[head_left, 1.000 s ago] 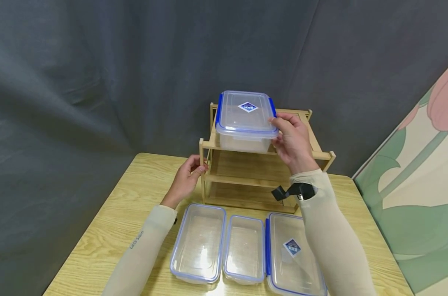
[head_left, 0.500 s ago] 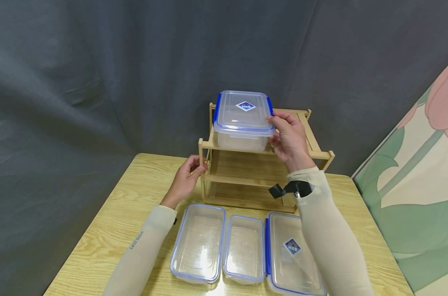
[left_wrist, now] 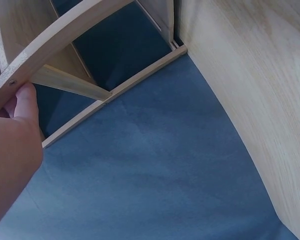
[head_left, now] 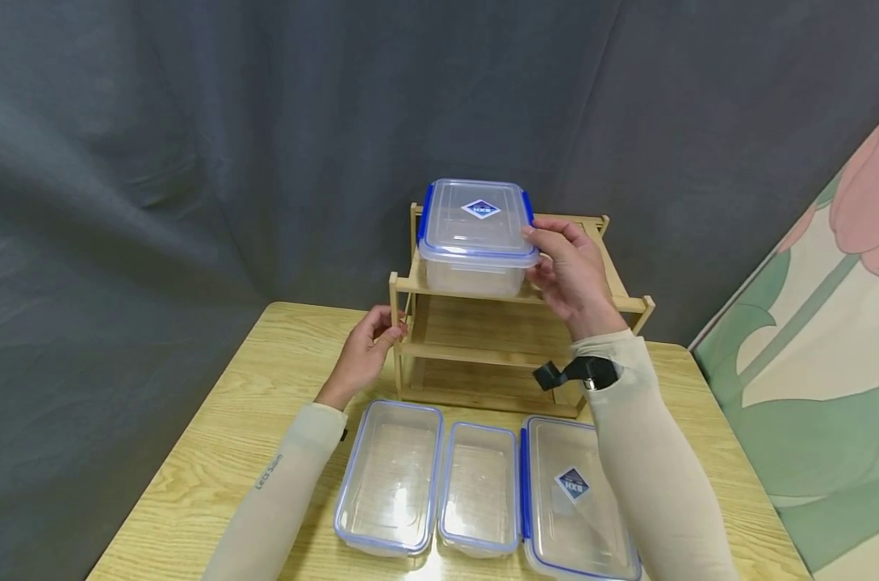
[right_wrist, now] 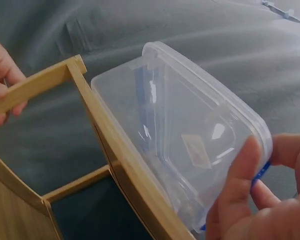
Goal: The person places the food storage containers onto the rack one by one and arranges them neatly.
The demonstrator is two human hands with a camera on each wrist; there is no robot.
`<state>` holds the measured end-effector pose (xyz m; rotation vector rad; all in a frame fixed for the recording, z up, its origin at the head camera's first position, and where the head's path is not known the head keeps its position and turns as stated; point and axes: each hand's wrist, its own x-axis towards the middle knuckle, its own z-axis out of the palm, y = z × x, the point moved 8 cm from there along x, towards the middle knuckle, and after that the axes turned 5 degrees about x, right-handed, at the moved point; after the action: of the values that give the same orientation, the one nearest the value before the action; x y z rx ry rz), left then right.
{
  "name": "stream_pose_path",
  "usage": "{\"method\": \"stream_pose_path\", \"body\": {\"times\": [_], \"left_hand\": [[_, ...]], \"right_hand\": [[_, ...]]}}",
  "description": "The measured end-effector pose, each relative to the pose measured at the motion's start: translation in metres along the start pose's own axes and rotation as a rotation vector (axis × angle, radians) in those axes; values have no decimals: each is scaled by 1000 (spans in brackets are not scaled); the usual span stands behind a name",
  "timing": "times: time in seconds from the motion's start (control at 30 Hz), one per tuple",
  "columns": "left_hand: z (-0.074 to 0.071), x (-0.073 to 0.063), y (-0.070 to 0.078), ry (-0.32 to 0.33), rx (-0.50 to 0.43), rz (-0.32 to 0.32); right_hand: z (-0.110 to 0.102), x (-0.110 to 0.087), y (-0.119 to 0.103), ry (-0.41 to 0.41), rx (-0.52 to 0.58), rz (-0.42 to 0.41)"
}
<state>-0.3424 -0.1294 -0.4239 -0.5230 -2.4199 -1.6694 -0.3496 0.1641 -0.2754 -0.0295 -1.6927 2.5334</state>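
Note:
A clear food container [head_left: 475, 222] with a blue-clipped lid sits at the left part of the top shelf of a wooden rack [head_left: 475, 353]. My right hand [head_left: 573, 270] grips its right side, thumb on the lid's edge and fingers below. In the right wrist view the container [right_wrist: 190, 130] shows its transparent wall close against the rack's front rail [right_wrist: 125, 160]. My left hand [head_left: 364, 351] holds the rack's front left post, thumb in front. The left wrist view shows that thumb [left_wrist: 27, 102] against the wood; the other fingers are mostly hidden.
Three more clear containers stand on the wooden table [head_left: 265, 387] before the rack: a large one [head_left: 391, 476], a narrow one [head_left: 480, 488] and one with a labelled lid [head_left: 577, 504]. A dark curtain [head_left: 301, 161] hangs behind; a flowered panel [head_left: 831, 363] is at right.
The container and my right hand shifted slightly left and down over the first half second, then stayed nearly still. My left hand keeps its place on the post.

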Motion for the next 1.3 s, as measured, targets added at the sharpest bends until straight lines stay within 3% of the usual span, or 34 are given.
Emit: {"method": "stream_pose_path", "body": {"times": [0.2,0.63,1.3], "left_hand": [[-2,1,-2,3,-9,-10],[-6,3,-2,16,-1,10],[-2,7,1,4,7,28]], "right_hand": [[1,-1,-3,-53,-4,-18],[3,-10,-6,-84,34,-6],[-20,-49,-17,-151,-17,-57]]}}
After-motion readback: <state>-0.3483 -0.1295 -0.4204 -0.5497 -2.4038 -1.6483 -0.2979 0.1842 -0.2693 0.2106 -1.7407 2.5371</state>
